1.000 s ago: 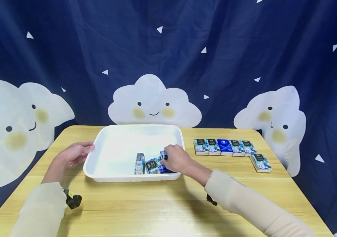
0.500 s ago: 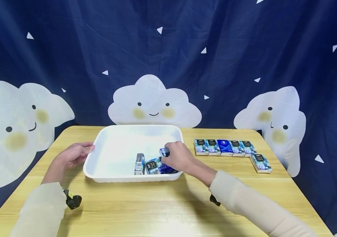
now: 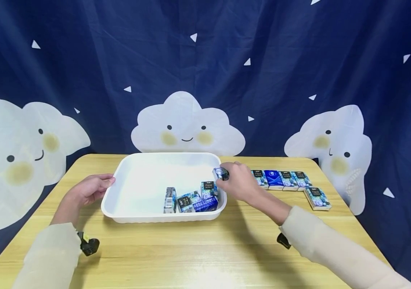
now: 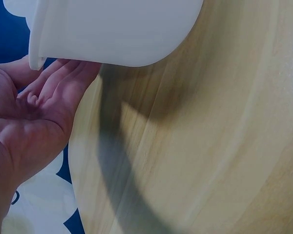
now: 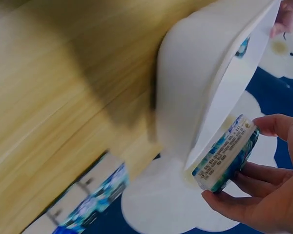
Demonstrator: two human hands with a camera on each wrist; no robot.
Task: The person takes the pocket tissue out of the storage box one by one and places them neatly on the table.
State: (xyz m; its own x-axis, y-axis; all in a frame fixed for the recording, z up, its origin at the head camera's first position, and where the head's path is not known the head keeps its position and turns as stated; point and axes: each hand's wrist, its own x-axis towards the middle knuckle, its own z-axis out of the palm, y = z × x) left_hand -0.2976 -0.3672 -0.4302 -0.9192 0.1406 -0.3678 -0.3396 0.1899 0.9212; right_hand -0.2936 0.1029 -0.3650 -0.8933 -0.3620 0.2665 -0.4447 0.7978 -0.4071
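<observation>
Above the right rim of a white plastic tray [image 3: 165,218], the right hand [image 3: 241,182] pinches a floral-printed pocket tissue pack [image 3: 220,174] between its fingertips, with the wrist outside the tray and the palm facing left. The right wrist view shows the pack tilted, a pale side with small print outward, its ends caught between opposed digits; I cannot tell whether it touches the rim. The right forearm slants in from the near right, in a cream sleeve [image 3: 330,249], casting a shadow on the bench [image 3: 155,257].

On the other side, the left hand [image 3: 91,186] grips the tray's left rim, thumb at the edge and fingers extended beneath it, palm turned up. Its forearm comes from the near left, and a black wrist camera [image 3: 89,245] sits by the cuff.

Inside the tray, towards the near right, lie four packs: one stood on its side [image 3: 170,200], a floral one beside it [image 3: 185,202], a dark blue one [image 3: 206,204] and another floral one [image 3: 209,188] just behind that.

Right of the tray, beyond the hand, runs a row of packs [image 3: 287,180], one of them plain blue [image 3: 273,179]; a single floral pack [image 3: 317,198] lies at its near right end. Behind the bench hangs a navy curtain [image 3: 205,52] printed with smiling white clouds [image 3: 187,112].
</observation>
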